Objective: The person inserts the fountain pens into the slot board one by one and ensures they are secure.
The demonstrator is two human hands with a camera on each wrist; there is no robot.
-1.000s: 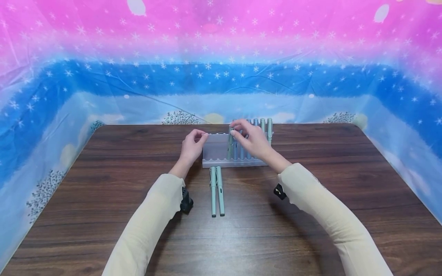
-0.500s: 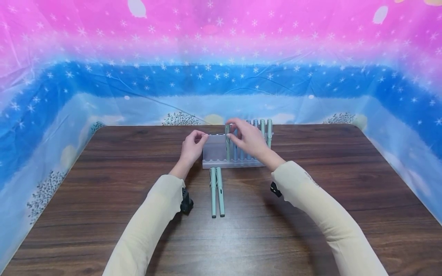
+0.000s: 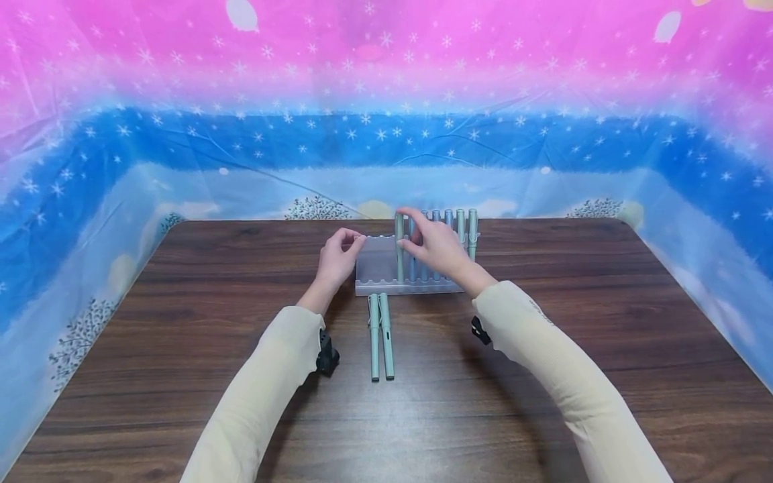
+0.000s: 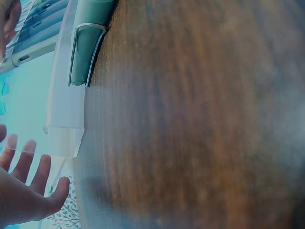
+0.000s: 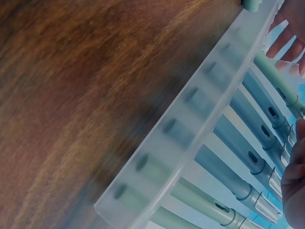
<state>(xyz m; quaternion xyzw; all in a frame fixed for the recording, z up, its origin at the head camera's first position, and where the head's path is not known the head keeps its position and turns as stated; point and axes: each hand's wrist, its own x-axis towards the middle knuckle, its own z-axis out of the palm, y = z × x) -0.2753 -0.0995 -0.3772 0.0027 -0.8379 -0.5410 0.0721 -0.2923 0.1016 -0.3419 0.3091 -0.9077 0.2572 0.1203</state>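
Note:
A clear plastic pen rack (image 3: 376,260) stands on the table, with several capped pens upright in it. My left hand (image 3: 335,258) pinches the rack's upper left corner between thumb and forefinger. A light green pen (image 3: 400,258) stands in a slot left of the blue pens (image 5: 248,152); my right hand (image 3: 439,243) holds it near its top. Two more green pens (image 3: 474,231) fill the rack's right end. In front of the rack, two loose green pens (image 3: 381,342) lie side by side. My right hand hides parts of the blue pens.
The dark wood-grain table (image 3: 241,302) reaches a patterned cloth backdrop (image 3: 543,134) at the back and sides. Black wrist cameras (image 3: 327,354) hang under both cream sleeves (image 3: 266,376). Slots in the rack's left part hold no pens.
My right hand has moved slightly left with the green pen, which now stands more upright in its slot. My left hand stays at the rack's corner.

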